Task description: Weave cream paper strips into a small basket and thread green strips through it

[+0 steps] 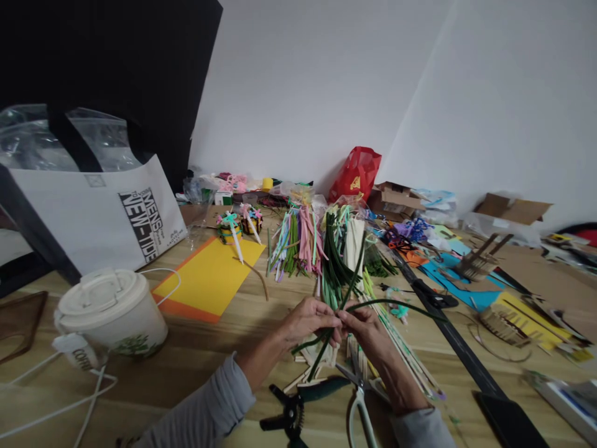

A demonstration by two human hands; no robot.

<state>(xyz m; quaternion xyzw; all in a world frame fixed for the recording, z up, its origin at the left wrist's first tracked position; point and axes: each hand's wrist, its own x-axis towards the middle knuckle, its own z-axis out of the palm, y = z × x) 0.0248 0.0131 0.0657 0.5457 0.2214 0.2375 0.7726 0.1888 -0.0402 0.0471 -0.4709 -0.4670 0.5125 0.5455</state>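
In front of me, above the table, my left hand (313, 320) and my right hand (366, 326) meet with their fingertips pinched on dark green pipe cleaners (396, 302). The stems cross at the fingers; one end rises steeply, another arches out to the right, and shorter ends point down to the left. How they join is hidden by the fingers. Below the hands lie scissors (358, 410) with pale handles, blades pointing away from me. Beside them is a black tool with a dark green handle (326, 389). Just beyond my hands spreads a bundle of dark green pipe cleaners (334, 246).
Pink and pastel pipe cleaners (308, 239) lie behind the hands. To the left are yellow paper (209, 280), a lidded white pot (116, 317) with cables and a white bag (88, 218). Rightward are a black strip (466, 348), blue paper (459, 280) and cardboard pieces.
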